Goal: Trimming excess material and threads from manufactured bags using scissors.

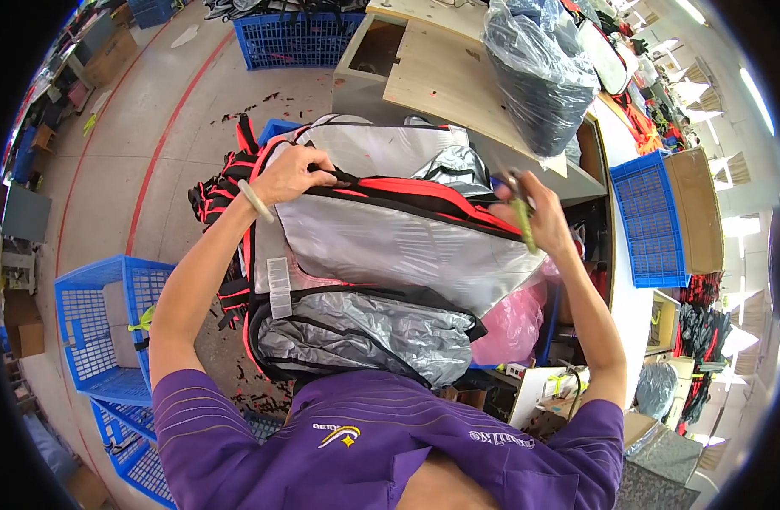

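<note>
Left hand (290, 175) pinches red-black strip (415, 186) at left, likely keeping silver bag (364, 242) steady. Right hand (547, 219) grips blurry green tool (523, 224) near strip.

A tool (523, 224) blurs in the right hand (546, 216), its type unclear from where we stand; below, the shirt (347, 467) runs out of view, while floor scraps (254, 394) lie too small to identify.

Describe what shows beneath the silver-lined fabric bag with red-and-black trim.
Crumpled translucent pink plastic emerges from under the bag at its right end. Whatever supports the bag's middle is covered.
</note>
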`<action>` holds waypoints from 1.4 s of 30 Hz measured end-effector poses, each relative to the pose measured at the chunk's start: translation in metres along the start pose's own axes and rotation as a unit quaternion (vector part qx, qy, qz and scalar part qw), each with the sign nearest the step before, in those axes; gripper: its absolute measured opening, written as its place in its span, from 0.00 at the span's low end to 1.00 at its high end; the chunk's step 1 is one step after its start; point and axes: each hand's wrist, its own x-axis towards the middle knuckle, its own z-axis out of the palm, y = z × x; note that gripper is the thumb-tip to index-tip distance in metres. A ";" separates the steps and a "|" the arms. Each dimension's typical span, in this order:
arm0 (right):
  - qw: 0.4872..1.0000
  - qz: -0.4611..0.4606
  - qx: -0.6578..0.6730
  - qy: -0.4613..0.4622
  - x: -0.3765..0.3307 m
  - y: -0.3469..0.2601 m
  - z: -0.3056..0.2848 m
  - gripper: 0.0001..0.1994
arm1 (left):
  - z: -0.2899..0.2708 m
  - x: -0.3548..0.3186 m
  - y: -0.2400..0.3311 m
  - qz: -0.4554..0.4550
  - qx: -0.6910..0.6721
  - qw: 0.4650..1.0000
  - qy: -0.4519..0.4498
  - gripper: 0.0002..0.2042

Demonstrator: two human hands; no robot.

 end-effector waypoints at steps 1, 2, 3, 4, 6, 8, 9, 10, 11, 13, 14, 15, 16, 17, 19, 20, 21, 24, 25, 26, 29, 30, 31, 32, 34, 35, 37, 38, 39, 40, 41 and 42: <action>1.000 -0.022 -0.001 -0.021 0.017 -0.018 0.012 0.19 | 0.001 -0.003 0.001 0.002 -0.052 0.999 -0.005 0.08; 0.998 -0.043 -0.004 -0.042 0.035 -0.035 0.027 0.20 | 0.000 -0.004 0.005 0.004 -0.054 0.999 -0.006 0.08; 0.994 -0.078 0.044 -0.066 0.052 -0.046 0.048 0.20 | -0.002 -0.003 0.013 -0.009 -0.127 0.992 -0.018 0.07; 0.985 -0.114 0.092 -0.091 0.067 -0.056 0.067 0.20 | -0.002 -0.004 0.021 -0.022 -0.199 0.979 -0.029 0.07; 0.978 -0.130 0.078 -0.140 0.088 -0.085 0.091 0.16 | -0.002 -0.009 0.036 -0.053 -0.285 0.957 -0.014 0.08; 0.968 -0.208 0.078 -0.118 0.095 -0.096 0.101 0.17 | -0.007 -0.017 0.045 -0.078 -0.207 0.975 -0.023 0.08; 0.972 -0.149 0.121 -0.133 0.096 -0.102 0.099 0.18 | -0.006 -0.022 0.048 0.008 -0.204 0.979 0.013 0.07; 0.972 -0.090 0.161 -0.148 0.095 -0.106 0.097 0.19 | -0.004 -0.028 0.052 0.007 -0.205 0.978 0.019 0.07; 0.964 -0.073 0.220 -0.134 0.093 -0.100 0.104 0.21 | 0.000 -0.033 0.057 0.023 -0.175 0.981 0.083 0.07; 0.959 -0.062 0.243 -0.135 0.091 -0.097 0.109 0.21 | 0.011 -0.041 0.062 0.143 -0.066 0.958 0.240 0.14; 0.953 -0.045 0.269 -0.130 0.090 -0.097 0.109 0.21 | 0.015 -0.047 0.061 0.144 -0.067 0.957 0.244 0.14; 0.941 -0.005 0.306 -0.146 0.089 -0.102 0.105 0.20 | 0.019 -0.056 0.059 0.164 -0.001 0.957 0.238 0.15; 0.941 -0.005 0.304 -0.148 0.088 -0.104 0.104 0.20 | 0.021 -0.062 0.056 0.184 0.064 0.953 0.231 0.16; 0.941 -0.012 0.302 -0.151 0.086 -0.105 0.102 0.20 | 0.024 -0.061 0.050 0.177 0.078 0.956 0.222 0.16; 0.945 -0.031 0.281 -0.164 0.083 -0.113 0.098 0.18 | 0.022 -0.059 0.057 0.158 0.055 0.958 0.231 0.15; 0.945 -0.030 0.281 -0.165 0.081 -0.115 0.096 0.18 | 0.021 -0.058 0.060 0.139 0.033 0.961 0.238 0.14; 0.944 -0.030 0.279 -0.176 0.080 -0.116 0.093 0.17 | 0.019 -0.049 0.057 0.242 0.115 0.925 0.271 0.10; 0.944 -0.024 0.271 -0.187 0.080 -0.115 0.085 0.15 | 0.021 -0.052 0.061 0.105 0.051 0.977 0.180 0.07; 0.951 -0.021 0.259 -0.167 0.080 -0.114 0.083 0.15 | 0.022 -0.049 0.065 0.094 -0.003 0.980 0.178 0.06; 0.958 -0.017 0.246 -0.148 0.080 -0.112 0.082 0.14 | 0.021 -0.047 0.067 0.095 -0.002 0.980 0.174 0.06; 0.963 -0.055 0.249 -0.088 0.077 -0.102 0.082 0.15 | 0.020 -0.045 0.087 0.009 -0.245 0.965 0.094 0.06; 0.966 -0.043 0.238 -0.094 0.076 -0.101 0.078 0.13 | 0.022 -0.048 0.087 0.007 -0.243 0.966 0.090 0.06; 0.973 -0.008 0.206 -0.106 0.077 -0.106 0.067 0.14 | 0.023 -0.050 0.086 0.015 -0.199 0.974 0.111 0.07; 0.959 -0.031 0.265 -0.096 0.080 -0.093 0.062 0.16 | 0.025 -0.053 0.084 0.023 -0.155 0.979 0.131 0.07; 0.984 -0.030 0.160 -0.066 0.081 -0.082 0.035 0.22 | 0.029 -0.058 0.083 0.002 -0.186 0.972 0.146 0.08; 0.984 -0.030 0.163 -0.067 0.078 -0.072 0.027 0.22 | 0.030 -0.060 0.082 -0.019 -0.219 0.961 0.166 0.08; 0.972 -0.194 -0.075 -0.110 0.071 -0.057 0.014 0.30 | 0.031 -0.063 0.082 -0.020 -0.211 0.962 0.170 0.08; 0.972 -0.170 -0.076 -0.142 0.067 -0.053 0.017 0.34 | 0.031 -0.065 0.082 -0.018 -0.204 0.963 0.174 0.08; 0.969 -0.171 -0.088 -0.153 0.064 -0.048 0.020 0.34 | 0.032 -0.065 0.082 -0.020 -0.204 0.963 0.173 0.08; 0.966 -0.171 -0.101 -0.164 0.062 -0.046 0.021 0.34 | 0.033 -0.065 0.081 -0.007 -0.201 0.962 0.183 0.08; 0.966 -0.171 -0.098 -0.165 0.063 -0.045 0.022 0.34 | 0.034 -0.065 0.081 0.007 -0.199 0.961 0.192 0.07; 0.963 -0.170 -0.107 -0.178 0.065 -0.047 0.023 0.34 | 0.034 -0.066 0.081 0.004 -0.198 0.961 0.192 0.07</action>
